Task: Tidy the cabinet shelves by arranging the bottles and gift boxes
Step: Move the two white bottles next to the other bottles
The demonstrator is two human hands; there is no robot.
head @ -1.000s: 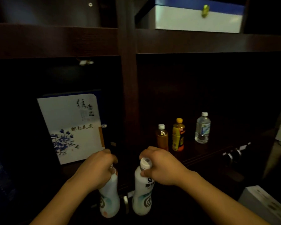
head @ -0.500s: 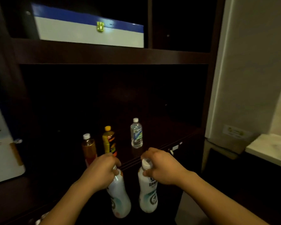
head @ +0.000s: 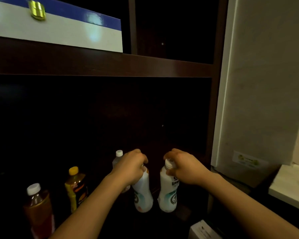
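Here, two hands [head: 129, 169] [head: 186, 168] grip two white bottles [head: 142, 195] [head: 168, 194] beside three shelf bottles [head: 39, 207] [head: 76, 188] [head: 117, 157].

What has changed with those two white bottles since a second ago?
The left hand and right hand carried the left white bottle and right white bottle rightward, up to the shelf space right of the water bottle. Grips unchanged; it, the tea bottle and yellow-capped bottle stayed put.

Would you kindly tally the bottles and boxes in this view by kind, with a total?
White drink bottles: 2, one gripped by the left hand, one by the right hand
Clear water bottle: 1
Yellow-capped bottle: 1
Amber drink bottle: 1
Blue-and-white gift box: 1
White box, partly in view: 1
Total: 7
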